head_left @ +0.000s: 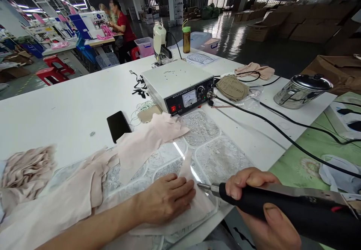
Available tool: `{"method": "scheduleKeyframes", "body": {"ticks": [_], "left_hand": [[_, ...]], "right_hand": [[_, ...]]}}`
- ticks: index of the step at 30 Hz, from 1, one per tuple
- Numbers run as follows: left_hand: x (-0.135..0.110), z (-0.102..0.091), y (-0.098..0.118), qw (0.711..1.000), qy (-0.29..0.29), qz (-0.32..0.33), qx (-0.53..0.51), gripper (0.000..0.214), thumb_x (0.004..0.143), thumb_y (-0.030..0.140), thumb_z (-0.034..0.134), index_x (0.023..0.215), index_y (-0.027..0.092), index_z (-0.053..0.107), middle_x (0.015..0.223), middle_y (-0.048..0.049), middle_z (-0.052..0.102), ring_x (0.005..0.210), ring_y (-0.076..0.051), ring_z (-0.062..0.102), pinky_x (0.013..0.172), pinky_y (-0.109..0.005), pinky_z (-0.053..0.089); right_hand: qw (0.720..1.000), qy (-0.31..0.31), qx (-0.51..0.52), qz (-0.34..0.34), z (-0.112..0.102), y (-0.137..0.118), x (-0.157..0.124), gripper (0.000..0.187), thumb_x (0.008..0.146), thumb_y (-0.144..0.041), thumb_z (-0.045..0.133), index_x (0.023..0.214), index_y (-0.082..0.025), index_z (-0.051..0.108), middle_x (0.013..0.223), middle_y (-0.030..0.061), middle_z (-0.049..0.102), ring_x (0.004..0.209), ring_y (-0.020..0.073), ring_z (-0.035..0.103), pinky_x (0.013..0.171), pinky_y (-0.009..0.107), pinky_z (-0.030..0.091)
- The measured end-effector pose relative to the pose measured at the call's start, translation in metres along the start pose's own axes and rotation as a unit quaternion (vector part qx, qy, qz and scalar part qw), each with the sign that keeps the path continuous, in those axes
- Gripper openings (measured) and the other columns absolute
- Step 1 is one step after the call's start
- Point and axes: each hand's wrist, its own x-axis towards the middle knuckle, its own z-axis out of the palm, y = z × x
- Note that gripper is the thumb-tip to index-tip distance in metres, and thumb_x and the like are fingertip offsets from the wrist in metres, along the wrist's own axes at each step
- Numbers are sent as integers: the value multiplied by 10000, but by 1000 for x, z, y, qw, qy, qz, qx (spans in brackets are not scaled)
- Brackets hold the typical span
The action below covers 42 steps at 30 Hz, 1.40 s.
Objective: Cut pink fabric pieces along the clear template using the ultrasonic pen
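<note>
My left hand [169, 199] lies flat, palm down, on a thin pale pink fabric piece [203, 201] near the front edge of the table. Its fingers are together and slightly bent. In my right hand [262, 223] is a black handheld ultrasonic welder [282, 201], with fingers and thumb wrapped round its body. The welder's slim metal tip points left, just beside the fingertips of my left hand, at the fabric. Whether the tip touches the cloth I cannot tell. Under the fabric lies a clear-topped, grey-and-white patterned mat [222, 159].
More pink pieces [146, 137] and a crumpled fabric pile [28, 167] lie leftward. Behind stand a phone [118, 126], a control box [177, 84] with a black cable [270, 122], brown card patterns [232, 87], a steel pot [303, 90] and a bottle [186, 39]. A person sits at sewing machines beyond.
</note>
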Motion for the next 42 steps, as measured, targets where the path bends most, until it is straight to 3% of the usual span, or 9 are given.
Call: {"method": "scheduleKeyframes", "body": {"ticks": [18, 27, 32, 37, 42], "left_hand": [[-1, 1, 0, 1000, 11, -7, -6, 256, 1009, 193, 426, 1134, 51, 598, 1174, -155, 658, 915, -211, 614, 706, -324, 448], [0, -9, 1, 999, 31, -14, -40, 208, 983, 124, 441, 1103, 65, 600, 1131, -157, 677, 951, -221, 643, 747, -321, 502], [0, -8, -5, 999, 23, -5, -25, 214, 981, 131, 450, 1130, 77, 593, 1147, -154, 668, 1178, -270, 580, 938, -381, 514], [-4, -9, -6, 999, 18, -13, -33, 227, 998, 144, 428, 1141, 83, 593, 1135, -144, 678, 1168, -275, 591, 955, -401, 522], [2, -6, -7, 994, 58, -49, -77, 205, 996, 123, 434, 1126, 86, 588, 1101, -140, 684, 1072, -237, 633, 912, -376, 542]], "right_hand": [[1000, -23, -18, -3, 6, 1, 3, 146, 869, -379, 571, 868, -233, 565, 732, 6, 547, 596, 141, 565, 550, 304, 523], [994, -33, -17, 105, 3, -21, -13, 152, 877, -436, 547, 897, -287, 566, 724, 22, 542, 632, 173, 571, 581, 308, 505], [994, -56, -32, 92, -1, -19, -14, 139, 886, -422, 544, 930, -290, 547, 741, 28, 568, 647, 168, 565, 579, 287, 487], [994, -73, -22, 74, -6, -15, -19, 131, 884, -408, 549, 957, -299, 551, 708, 19, 588, 648, 179, 580, 588, 306, 493], [996, -60, -8, 66, -5, -11, -24, 156, 879, -441, 540, 935, -298, 571, 676, 18, 589, 616, 183, 573, 579, 319, 499]]}}
